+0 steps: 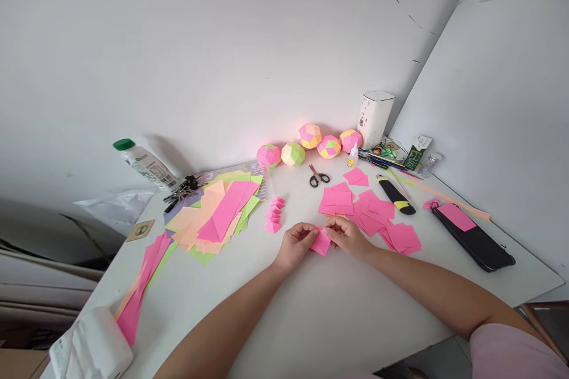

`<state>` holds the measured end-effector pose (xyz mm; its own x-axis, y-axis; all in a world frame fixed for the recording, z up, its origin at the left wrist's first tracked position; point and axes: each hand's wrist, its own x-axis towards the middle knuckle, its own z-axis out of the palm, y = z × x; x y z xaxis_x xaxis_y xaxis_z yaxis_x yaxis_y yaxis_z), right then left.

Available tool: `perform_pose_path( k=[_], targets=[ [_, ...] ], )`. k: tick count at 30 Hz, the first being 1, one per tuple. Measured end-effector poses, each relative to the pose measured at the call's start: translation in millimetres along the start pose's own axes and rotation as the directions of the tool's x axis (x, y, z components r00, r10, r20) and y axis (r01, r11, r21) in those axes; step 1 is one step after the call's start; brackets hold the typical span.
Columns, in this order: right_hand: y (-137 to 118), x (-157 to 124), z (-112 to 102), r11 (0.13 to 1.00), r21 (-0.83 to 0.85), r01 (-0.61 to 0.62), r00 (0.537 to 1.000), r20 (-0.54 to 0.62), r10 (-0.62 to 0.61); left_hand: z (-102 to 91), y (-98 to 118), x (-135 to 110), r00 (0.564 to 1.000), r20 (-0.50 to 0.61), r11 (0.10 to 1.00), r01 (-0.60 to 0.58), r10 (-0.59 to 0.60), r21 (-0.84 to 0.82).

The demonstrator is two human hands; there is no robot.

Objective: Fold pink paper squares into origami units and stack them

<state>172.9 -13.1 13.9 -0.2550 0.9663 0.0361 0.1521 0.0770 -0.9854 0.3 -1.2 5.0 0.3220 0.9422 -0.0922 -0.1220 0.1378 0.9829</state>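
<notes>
Between my two hands is a small pink paper square (320, 243), pinched near its upper corners above the front of the table. My left hand (299, 244) has its thumb and fingers closed on the left side of the paper. On the right side, my right hand (347, 237) pinches it too. Just beyond my right hand lie several loose pink paper squares (371, 213) in overlapping piles. To the left of my hands stands a short row of folded pink paper pieces (274, 216). Black-handled scissors (319, 177) rest farther back.
Several coloured paper balls (292, 154) line the wall beside a glue bottle (353, 156) and white box (376, 118). Coloured paper sheets (222, 213) cover the left. A cutter (396, 195) and black pouch (475, 240) lie right. A white charger (95, 346) sits at the near-left edge.
</notes>
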Motion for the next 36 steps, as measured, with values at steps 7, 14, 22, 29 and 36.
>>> perform_pose_path(
  k=[7, 14, 22, 29, 36],
  targets=[
    [0.5, 0.0, -0.4, 1.0, -0.001, 0.017, 1.0, 0.017, -0.017, 0.3, 0.6, -0.1, 1.0, -0.003, 1.0, 0.005, -0.005, -0.006],
    [-0.3, -0.3, -0.2, 1.0, -0.002, 0.024, 0.999, 0.027, -0.024, -0.1, -0.1, 0.3, 1.0, -0.004, 1.0, -0.008, 0.008, -0.005],
    [1.2, 0.1, -0.5, 1.0, 0.007, 0.024, 0.999, 0.026, -0.024, 1.1, 1.8, 0.1, 1.0, -0.015, 1.0, 0.0, 0.0, -0.014],
    [0.5, 0.0, -0.1, 1.0, 0.013, 0.021, 1.0, 0.021, -0.021, 1.1, 1.9, 0.9, 1.0, -0.018, 1.0, 0.001, -0.001, -0.031],
    [1.0, -0.2, 0.3, 1.0, 0.003, 0.018, 1.0, 0.015, -0.018, 0.7, 1.5, 0.8, 1.0, -0.011, 0.999, -0.005, 0.005, -0.033]
  ],
)
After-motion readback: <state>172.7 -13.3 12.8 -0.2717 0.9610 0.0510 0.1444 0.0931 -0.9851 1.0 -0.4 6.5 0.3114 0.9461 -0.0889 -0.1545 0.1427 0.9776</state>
